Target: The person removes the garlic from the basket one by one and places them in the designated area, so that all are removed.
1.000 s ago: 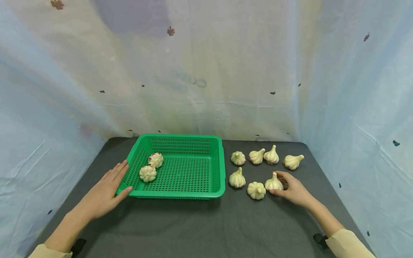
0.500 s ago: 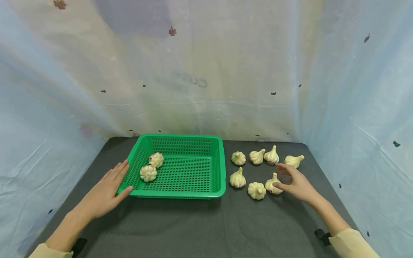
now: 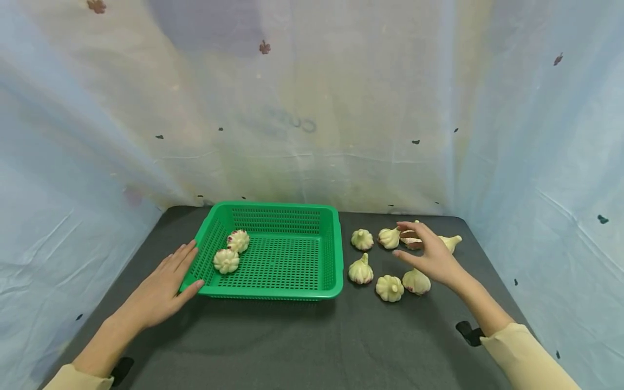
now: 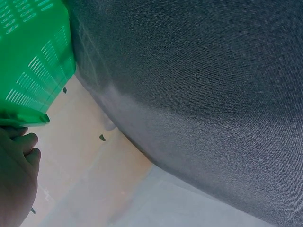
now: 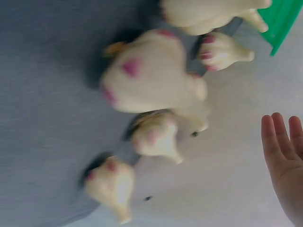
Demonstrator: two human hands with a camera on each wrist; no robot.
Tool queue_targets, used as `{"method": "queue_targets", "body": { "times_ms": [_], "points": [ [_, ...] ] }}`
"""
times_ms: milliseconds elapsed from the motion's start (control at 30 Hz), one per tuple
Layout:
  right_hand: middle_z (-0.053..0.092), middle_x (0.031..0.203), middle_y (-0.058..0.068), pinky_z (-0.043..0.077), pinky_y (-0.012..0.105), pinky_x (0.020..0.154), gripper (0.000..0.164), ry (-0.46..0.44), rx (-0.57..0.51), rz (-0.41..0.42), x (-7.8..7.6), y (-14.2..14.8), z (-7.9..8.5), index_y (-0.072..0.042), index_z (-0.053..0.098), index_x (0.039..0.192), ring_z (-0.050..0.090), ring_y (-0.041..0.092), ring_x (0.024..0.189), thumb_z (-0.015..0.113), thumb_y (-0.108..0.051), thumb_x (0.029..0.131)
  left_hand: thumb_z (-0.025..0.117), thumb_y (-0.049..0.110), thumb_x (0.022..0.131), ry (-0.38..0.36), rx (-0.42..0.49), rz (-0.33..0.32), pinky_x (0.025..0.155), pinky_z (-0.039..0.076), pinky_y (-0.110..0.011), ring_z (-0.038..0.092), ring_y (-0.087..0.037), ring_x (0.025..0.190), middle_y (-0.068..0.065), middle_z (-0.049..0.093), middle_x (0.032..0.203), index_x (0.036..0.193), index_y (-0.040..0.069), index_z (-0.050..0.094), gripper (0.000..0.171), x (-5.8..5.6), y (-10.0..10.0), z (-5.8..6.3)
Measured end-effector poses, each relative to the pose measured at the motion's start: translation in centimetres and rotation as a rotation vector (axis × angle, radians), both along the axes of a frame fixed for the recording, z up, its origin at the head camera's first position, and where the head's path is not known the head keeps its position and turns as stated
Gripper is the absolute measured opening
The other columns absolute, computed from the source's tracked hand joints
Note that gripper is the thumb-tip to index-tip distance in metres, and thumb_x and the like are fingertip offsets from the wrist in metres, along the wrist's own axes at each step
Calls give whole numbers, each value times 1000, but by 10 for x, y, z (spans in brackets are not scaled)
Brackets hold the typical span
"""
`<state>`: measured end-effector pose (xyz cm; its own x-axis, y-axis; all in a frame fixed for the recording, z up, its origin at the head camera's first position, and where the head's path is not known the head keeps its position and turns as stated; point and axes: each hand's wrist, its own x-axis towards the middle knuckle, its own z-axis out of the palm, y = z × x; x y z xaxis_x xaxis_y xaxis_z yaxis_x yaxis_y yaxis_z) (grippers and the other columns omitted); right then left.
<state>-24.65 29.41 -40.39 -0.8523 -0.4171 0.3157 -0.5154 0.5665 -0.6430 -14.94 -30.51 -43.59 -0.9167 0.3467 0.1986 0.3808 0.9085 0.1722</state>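
My left hand (image 3: 158, 295) rests on the left rim of a green plastic basket (image 3: 265, 294), with its fingers straight. Two garlic bulbs lie inside at the left: one bulb (image 3: 238, 240) behind, the other bulb (image 3: 226, 261) in front. My right hand (image 3: 431, 254) hovers over the loose garlic at the right, thumb and fingers spread, holding nothing. It partly hides a back-row bulb (image 3: 412, 242) and a bulb (image 3: 449, 243) farther right. Just below it sits a front-row bulb (image 3: 416, 282). In the right wrist view, a large blurred bulb (image 5: 147, 73) lies nearest the camera.
More garlic bulbs stand between the basket and my right hand: a back-left bulb (image 3: 362, 239), a bulb (image 3: 389, 238) beside it, a front-left bulb (image 3: 361, 269) and a front bulb (image 3: 389, 288). A dark cloth (image 3: 273, 346) covers the table. Pale sheeting (image 3: 312, 97) surrounds it.
My right hand has let go of the front-row garlic bulb, lifted, and moved back and slightly left over the back row. That bulb stays in place. My left hand keeps its place on the basket.
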Motion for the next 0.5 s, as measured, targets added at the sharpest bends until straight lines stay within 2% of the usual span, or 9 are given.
{"method": "queue_targets", "body": {
  "times_ms": [200, 300, 400, 500],
  "points": [
    [55, 142, 19, 57, 55, 97, 62, 38, 1, 76, -12, -33, 22, -3, 49, 150, 58, 39, 126, 78, -11, 95, 60, 40, 106, -1, -14, -1, 130, -4, -37, 17, -41, 158, -22, 18, 171, 166, 1, 19, 83, 0, 1, 0],
    [54, 143, 21, 57, 54, 97, 61, 48, 3, 129, -18, -50, 33, -2, 49, 150, 58, 39, 127, 76, -10, 96, 60, 40, 106, 0, -23, 0, 129, -6, -34, 13, -36, 160, -21, 18, 171, 166, 1, 19, 82, 0, 1, 1],
    [52, 146, 19, 55, 53, 100, 62, 43, 16, 174, -25, -68, 45, -5, 48, 151, 58, 38, 128, 76, -13, 96, 60, 41, 106, 4, -31, -1, 128, -9, -31, 10, -33, 160, -21, 18, 172, 166, 1, 20, 82, 1, 1, 2],
    [51, 148, 16, 53, 53, 103, 63, 30, 36, 219, -30, -89, 56, -8, 47, 153, 58, 37, 130, 76, -17, 97, 60, 41, 106, 3, -36, -1, 129, -7, -33, 10, -33, 160, -20, 18, 172, 165, 1, 21, 82, 2, 1, 4]
  ]
}}
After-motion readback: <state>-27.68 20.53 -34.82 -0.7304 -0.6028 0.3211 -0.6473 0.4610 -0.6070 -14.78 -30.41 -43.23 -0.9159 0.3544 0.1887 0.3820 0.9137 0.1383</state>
